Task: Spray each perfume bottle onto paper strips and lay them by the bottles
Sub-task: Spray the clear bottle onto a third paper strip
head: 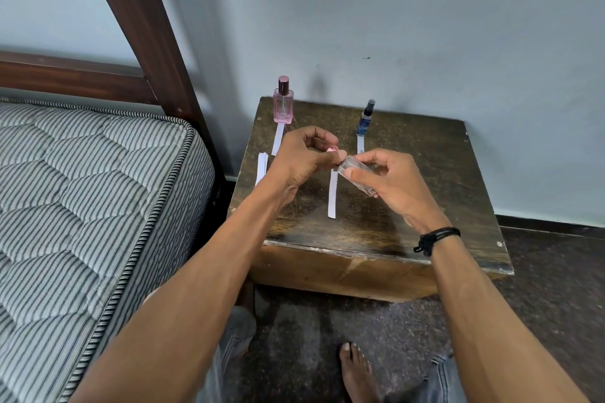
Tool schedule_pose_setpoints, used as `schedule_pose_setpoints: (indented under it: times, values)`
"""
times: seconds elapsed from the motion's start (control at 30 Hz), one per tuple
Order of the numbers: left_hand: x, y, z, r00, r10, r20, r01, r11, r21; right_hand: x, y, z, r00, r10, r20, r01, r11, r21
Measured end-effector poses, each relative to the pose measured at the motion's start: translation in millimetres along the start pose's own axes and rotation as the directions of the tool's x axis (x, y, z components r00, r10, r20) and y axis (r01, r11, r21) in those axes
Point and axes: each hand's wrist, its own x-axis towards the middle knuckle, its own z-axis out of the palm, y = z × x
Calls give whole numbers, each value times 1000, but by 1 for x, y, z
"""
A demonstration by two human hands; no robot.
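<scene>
My right hand (389, 183) grips a clear glass perfume bottle (358, 175), tilted with its neck toward the left. My left hand (301, 157) pinches the bottle's pink cap (331, 149) right at the neck. Below the two hands a white paper strip (332, 195) lies on the dark wooden table (425, 173). At the back a pink perfume bottle (283, 101) stands with a strip (278, 139) in front of it. A small blue spray bottle (366, 119) stands to the right, also with a strip (360, 144) before it.
Spare paper strips (261, 168) lie near the table's left edge. A striped mattress (82, 206) and dark wooden bed frame (144, 42) stand to the left. The wall rises directly behind the bottles. My bare foot (355, 370) is on the floor below.
</scene>
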Motion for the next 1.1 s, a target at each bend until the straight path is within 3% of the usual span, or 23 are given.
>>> schedule_pose_setpoints:
  times: [0.37,0.67,0.87,1.1]
  values:
    - [-2,4,5,996,84,-11,-85,996,-32,2,1,-4,1000,-8,-8,9,994,111]
    - [-5,9,10,964,264,0,-262,955,138,4,5,-5,995,48,91,-69,967,246]
    - [-7,11,13,958,280,64,-286,946,152,3,5,-7,993,64,101,-91,951,297]
    - [-2,7,7,969,245,-42,-233,953,192,7,14,-16,995,85,46,-95,946,309]
